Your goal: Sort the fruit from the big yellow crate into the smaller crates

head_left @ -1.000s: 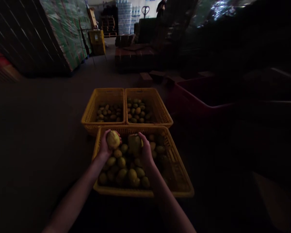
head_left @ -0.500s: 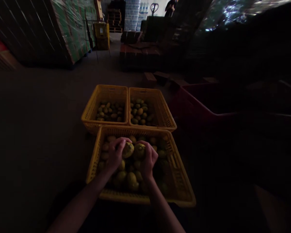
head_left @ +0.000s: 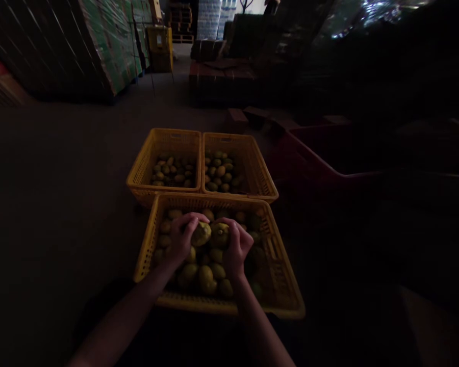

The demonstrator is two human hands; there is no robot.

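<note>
My left hand [head_left: 183,234] is closed around a yellow-green, lemon-like fruit [head_left: 202,233]. Fingers of my right hand [head_left: 237,243] wrap a second fruit [head_left: 220,234] of the same kind, its stem end facing me. Both fruits are held side by side, almost touching, above the near yellow crate [head_left: 286,275]. Inside that crate lie several more yellow-green fruits [head_left: 205,278], partly hidden by my hands and forearms. Dim light hides the finer detail of their skins.
Behind the near crate stand a left yellow crate [head_left: 139,168] and a right yellow crate [head_left: 262,168], each with similar fruit. A dark red bin [head_left: 309,155] is to the right. Wrapped green stacks [head_left: 110,46] and a yellow box [head_left: 160,48] stand farther back.
Both hands keep hold of their fruits; the right hand and its fruit are turned slightly. The whole scene sits a little higher in the view, as the camera has tipped down.
</note>
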